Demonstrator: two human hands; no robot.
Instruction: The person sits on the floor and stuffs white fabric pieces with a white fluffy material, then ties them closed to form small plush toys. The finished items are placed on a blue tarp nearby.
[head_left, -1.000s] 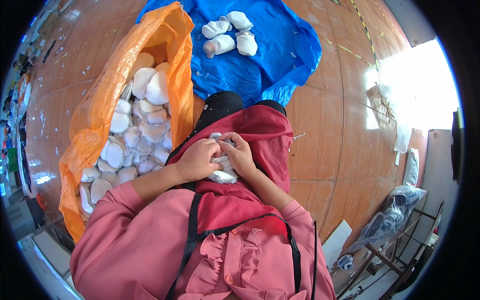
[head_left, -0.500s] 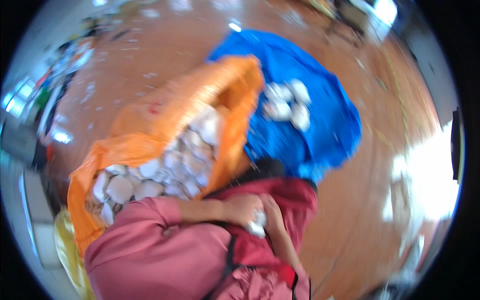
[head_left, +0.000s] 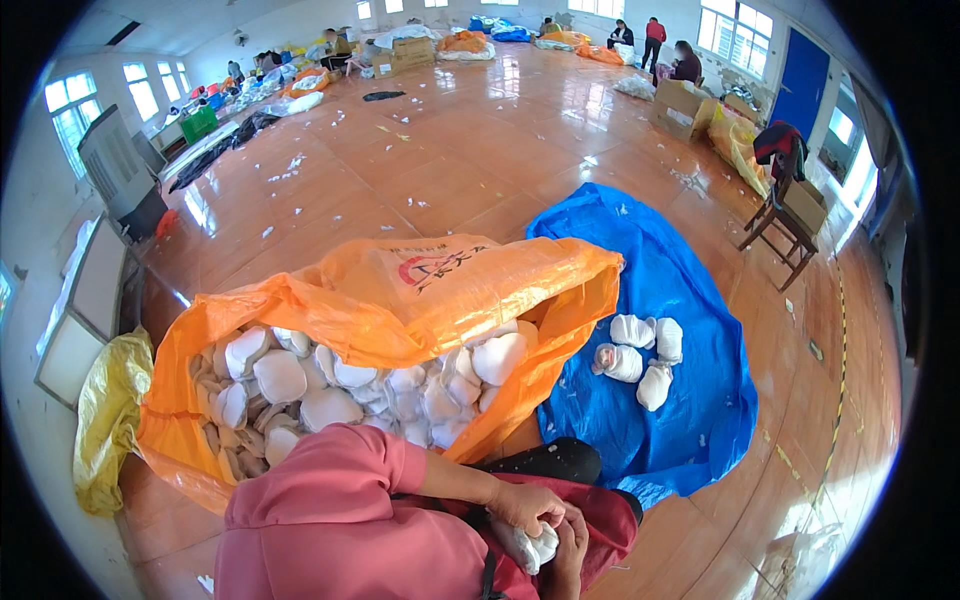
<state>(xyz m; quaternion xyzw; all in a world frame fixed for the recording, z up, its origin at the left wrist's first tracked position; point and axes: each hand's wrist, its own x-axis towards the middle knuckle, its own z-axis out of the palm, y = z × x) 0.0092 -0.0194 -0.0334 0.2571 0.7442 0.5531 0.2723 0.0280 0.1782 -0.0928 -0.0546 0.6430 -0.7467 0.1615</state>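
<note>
Your view tilting upward since a second ago, both your hands [head_left: 526,505] holding a white bundle [head_left: 538,550].

I can see a crumpled yellow sack [head_left: 112,425] slumped by the left wall, some tall grey machine [head_left: 118,165] further up, then a green crate [head_left: 198,124]. Over right, a wooden chair's [head_left: 783,222] got a dark jacket [head_left: 780,145] slung on it, cardboard box [head_left: 683,108] beyond. Somebody in a red top's [head_left: 654,34] standing way back.

A rounded white bundle [head_left: 522,547] slants under the left hand [head_left: 527,505], against the right hand [head_left: 571,543].
</note>
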